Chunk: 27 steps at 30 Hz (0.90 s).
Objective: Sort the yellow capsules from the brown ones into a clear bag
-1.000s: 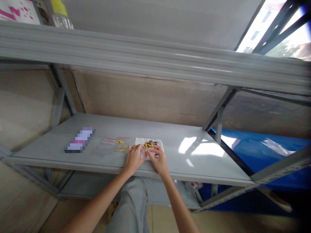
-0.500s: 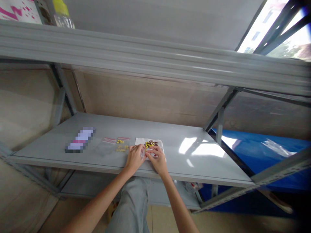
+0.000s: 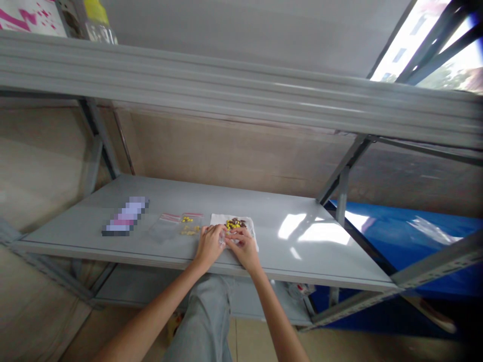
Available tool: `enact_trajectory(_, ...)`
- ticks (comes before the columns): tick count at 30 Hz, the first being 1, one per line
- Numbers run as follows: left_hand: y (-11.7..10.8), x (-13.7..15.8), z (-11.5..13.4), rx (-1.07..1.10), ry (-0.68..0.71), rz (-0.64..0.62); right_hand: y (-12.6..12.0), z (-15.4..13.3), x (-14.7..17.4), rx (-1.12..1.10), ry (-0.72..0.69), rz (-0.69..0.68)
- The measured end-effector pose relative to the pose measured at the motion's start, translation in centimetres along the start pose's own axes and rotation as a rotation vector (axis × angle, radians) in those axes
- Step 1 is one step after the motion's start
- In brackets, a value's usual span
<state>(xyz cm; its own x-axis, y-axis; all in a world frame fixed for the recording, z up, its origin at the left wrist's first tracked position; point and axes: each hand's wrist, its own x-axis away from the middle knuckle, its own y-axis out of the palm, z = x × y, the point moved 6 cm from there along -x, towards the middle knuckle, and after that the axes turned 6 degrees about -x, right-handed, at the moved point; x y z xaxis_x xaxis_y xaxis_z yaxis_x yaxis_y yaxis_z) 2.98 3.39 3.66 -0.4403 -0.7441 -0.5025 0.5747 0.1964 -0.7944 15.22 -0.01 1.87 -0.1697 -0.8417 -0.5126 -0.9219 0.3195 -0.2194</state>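
Note:
My left hand (image 3: 210, 246) is closed on a small clear plastic bag (image 3: 222, 238), held low above the shelf. From the other side my right hand (image 3: 244, 246) meets it, thumb and fingers pinched at the bag's edge. Just beyond the fingertips, small yellow pieces (image 3: 233, 223) and shiny brown pieces (image 3: 241, 221) lie heaped on a white paper towel (image 3: 217, 218). The hands cover part of the towel and the heap. To the left of my left hand lie flat zip bags, one with yellow pieces inside (image 3: 187, 219) and one that looks unfilled (image 3: 164, 229).
A phone-like object (image 3: 126, 216), blurred out, lies on the left of the grey shelf (image 3: 267, 201). Another shelf (image 3: 226, 85) crosses above, with a yellow-capped bottle (image 3: 98, 22) on it. Metal braces (image 3: 341, 176) stand at the right, beside a blue surface (image 3: 400, 236).
Both hands stay in nearly the same place. The fingers have shifted slightly around the clear plastic bag.

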Motion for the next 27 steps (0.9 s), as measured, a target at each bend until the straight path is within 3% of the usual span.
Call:
enact_trajectory(10,0.2,0.0,0.9,0.045,0.106,-0.078,0.1,0.3,0.1,0.047,-0.005,-0.014)
enact_trajectory(13,0.3,0.0,1.1,0.039,0.129,-0.109,0.1,0.0,0.2,0.118,-0.081,-0.025)
enact_trajectory(18,-0.1,-0.1,0.4,0.034,0.053,-0.060,0.3,-0.2,0.2,0.200,-0.192,-0.027)
enact_trajectory(27,1.1,-0.1,0.3,-0.002,0.078,-0.182,0.3,0.0,0.3,0.136,-0.142,-0.024)
